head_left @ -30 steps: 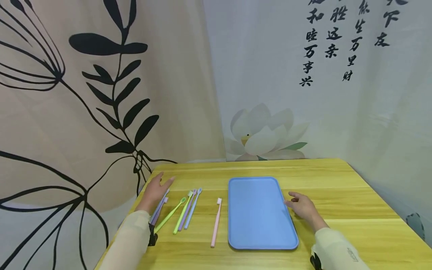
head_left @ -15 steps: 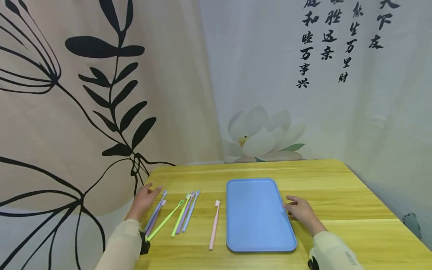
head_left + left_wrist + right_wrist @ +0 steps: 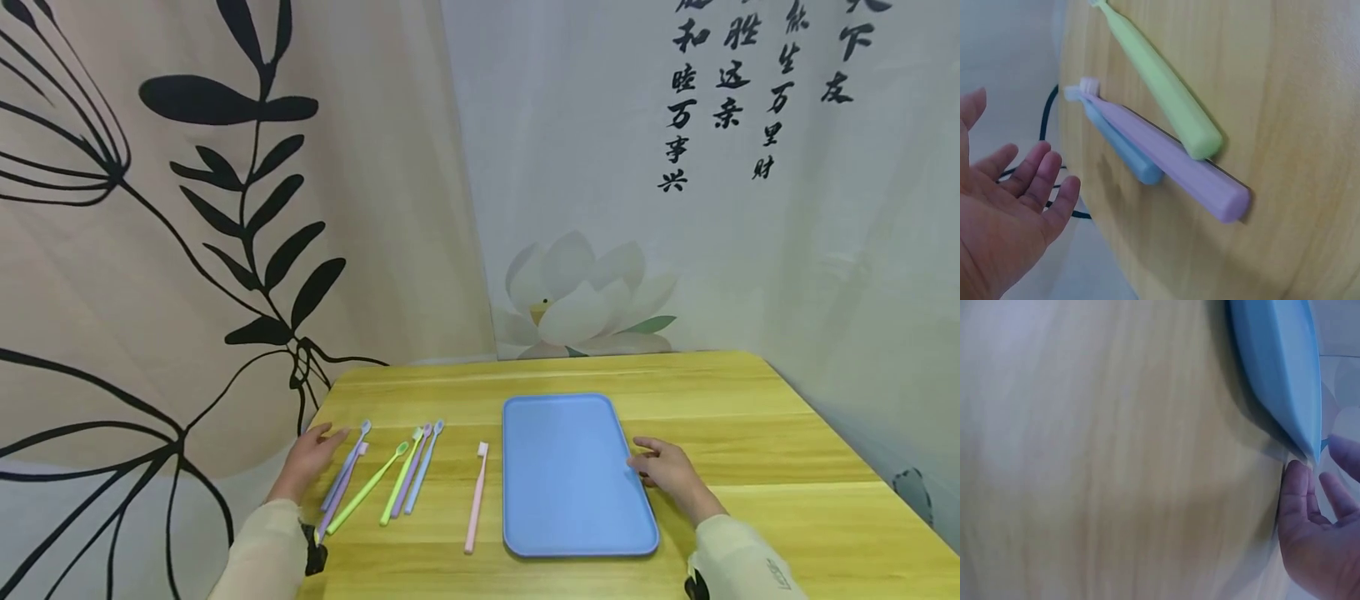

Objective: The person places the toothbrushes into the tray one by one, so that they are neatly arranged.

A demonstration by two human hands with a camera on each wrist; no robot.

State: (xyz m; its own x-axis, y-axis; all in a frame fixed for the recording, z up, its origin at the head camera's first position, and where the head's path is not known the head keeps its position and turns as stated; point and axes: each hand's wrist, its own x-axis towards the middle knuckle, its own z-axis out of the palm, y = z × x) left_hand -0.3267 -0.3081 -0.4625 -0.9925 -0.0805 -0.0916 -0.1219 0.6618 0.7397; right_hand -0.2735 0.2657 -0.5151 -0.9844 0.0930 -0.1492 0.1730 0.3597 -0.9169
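left arm (image 3: 262, 550) extended forward from lower left, left hand (image 3: 306, 462) relaxed: fingers (image 3: 1061, 203) loosely bent, slightly apart, thumb (image 3: 972, 107) spread. right arm (image 3: 742, 558) angled in from lower right; right hand (image 3: 669, 473) fingers slightly bent, thumb apart. hands well apart.

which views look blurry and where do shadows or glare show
Head view fairly sharp and evenly lit; left wrist view soft and dim, a thin dark shadow along the purple toothbrush; right wrist view also soft, with a shadow beside the blue tray and pale glare on the table at upper left.
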